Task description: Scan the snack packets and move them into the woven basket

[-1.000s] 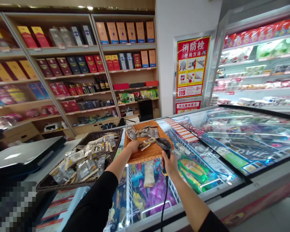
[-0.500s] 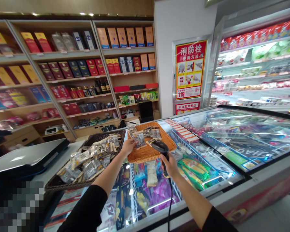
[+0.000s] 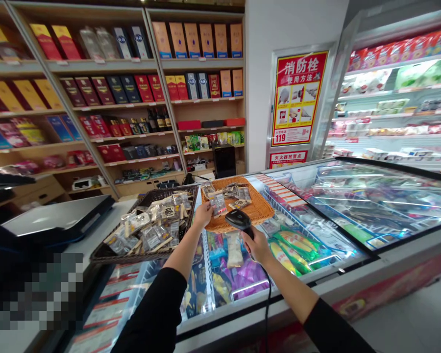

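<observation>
My left hand (image 3: 204, 214) is closed on the edge of a small clear snack packet (image 3: 218, 203), held over the left side of an orange wicker tray (image 3: 260, 208). In my right hand (image 3: 256, 245) is a black barcode scanner (image 3: 238, 219), its head pointing left toward the packet and its cord hanging down. Several more packets (image 3: 238, 192) lie at the back of the tray. To the left, a dark brown wicker basket (image 3: 95, 255) is heaped with similar packets (image 3: 158, 223). Printing on the packets is too small to read.
Both baskets rest on a glass-topped chest freezer (image 3: 316, 264) full of bagged goods. A flat silver-topped device (image 3: 64, 215) stands at the left. Shelves of boxed bottles (image 3: 121, 90) line the back wall, and an open chiller (image 3: 397, 103) is at the right.
The scanner's head has swung left and lower, nearer the packet in my left hand. My view has shifted, so the baskets and shelves sit a little differently.
</observation>
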Available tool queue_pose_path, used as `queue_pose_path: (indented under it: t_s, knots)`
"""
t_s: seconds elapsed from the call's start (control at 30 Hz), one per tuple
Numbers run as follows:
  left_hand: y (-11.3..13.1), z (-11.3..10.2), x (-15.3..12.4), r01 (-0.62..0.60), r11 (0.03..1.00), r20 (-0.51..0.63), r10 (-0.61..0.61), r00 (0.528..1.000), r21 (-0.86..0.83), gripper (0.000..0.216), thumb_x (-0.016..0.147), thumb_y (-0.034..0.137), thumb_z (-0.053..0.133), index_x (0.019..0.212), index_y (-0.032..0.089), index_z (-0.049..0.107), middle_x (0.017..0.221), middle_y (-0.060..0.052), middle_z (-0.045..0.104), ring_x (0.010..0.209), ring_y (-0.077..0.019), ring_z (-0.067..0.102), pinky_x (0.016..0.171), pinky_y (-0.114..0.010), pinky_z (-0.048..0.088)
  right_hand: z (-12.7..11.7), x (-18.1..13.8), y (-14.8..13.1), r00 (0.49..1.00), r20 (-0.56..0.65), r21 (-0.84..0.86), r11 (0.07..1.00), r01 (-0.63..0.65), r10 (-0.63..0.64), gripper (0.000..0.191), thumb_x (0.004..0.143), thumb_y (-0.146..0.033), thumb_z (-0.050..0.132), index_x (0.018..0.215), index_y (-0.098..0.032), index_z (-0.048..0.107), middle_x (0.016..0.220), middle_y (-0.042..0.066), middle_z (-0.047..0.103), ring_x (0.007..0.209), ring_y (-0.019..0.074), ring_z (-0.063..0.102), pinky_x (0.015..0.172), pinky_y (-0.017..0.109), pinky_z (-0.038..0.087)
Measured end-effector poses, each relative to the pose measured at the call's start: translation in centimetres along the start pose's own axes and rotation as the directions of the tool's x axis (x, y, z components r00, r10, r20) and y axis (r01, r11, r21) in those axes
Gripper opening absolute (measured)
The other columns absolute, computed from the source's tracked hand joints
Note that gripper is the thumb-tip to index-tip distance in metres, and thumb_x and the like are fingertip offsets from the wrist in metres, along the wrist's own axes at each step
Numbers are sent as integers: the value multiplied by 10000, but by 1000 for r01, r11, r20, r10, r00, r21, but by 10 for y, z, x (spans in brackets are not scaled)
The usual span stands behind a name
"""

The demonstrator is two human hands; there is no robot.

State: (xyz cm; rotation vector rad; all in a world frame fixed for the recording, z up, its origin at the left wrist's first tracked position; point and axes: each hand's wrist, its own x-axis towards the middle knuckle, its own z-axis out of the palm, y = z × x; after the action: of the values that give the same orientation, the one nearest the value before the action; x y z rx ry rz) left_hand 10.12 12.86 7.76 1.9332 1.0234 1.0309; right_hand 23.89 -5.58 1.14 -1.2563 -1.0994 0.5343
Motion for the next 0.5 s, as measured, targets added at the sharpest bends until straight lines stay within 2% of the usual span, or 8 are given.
queue_pose_path:
  t_s: [0.13, 0.37, 0.43, 0.5]
  knots:
    - [-4, -1, 1, -1, 998, 13, 2, 1000, -55, 89, 732, 287, 640, 735, 214, 690, 700, -33, 704, 713, -228, 643, 661, -264, 418, 1, -1, 1, 1000, -12, 23, 1000, -7, 8, 325, 829, -532, 557, 803, -209, 563, 416, -73, 467, 316, 124, 416, 355, 231, 331]
    - [-1, 1, -1, -29, 999, -18, 29, 999, 29, 98, 727, 287, 652, 684, 204, 683, 597, -23, 653, 655, -222, 623, 673, -279, 433, -2, 1, 7, 999, 48, 81, 996, -24, 20, 340, 827, -544, 581, 791, -210, 527, 456, -68, 490, 336, 113, 425, 357, 222, 345]
    - [7, -5, -7, -68, 997, -50, 69, 996, 30, 119, 752, 273, 623, 742, 195, 712, 622, -29, 674, 686, -228, 641, 698, -287, 455, -3, 1, 11, 999, 40, 111, 994, -26, 22, 352, 829, -557, 577, 774, -215, 508, 459, -67, 489, 335, 111, 421, 354, 222, 343]
    - [15, -21, -18, -123, 990, -117, 130, 985, 62, 207, 792, 246, 567, 885, 189, 742, 723, -48, 721, 755, -243, 665, 736, -303, 481, -4, 1, 15, 999, 26, 125, 992, -33, 30, 365, 834, -569, 569, 759, -219, 497, 461, -67, 487, 333, 110, 416, 349, 224, 339]
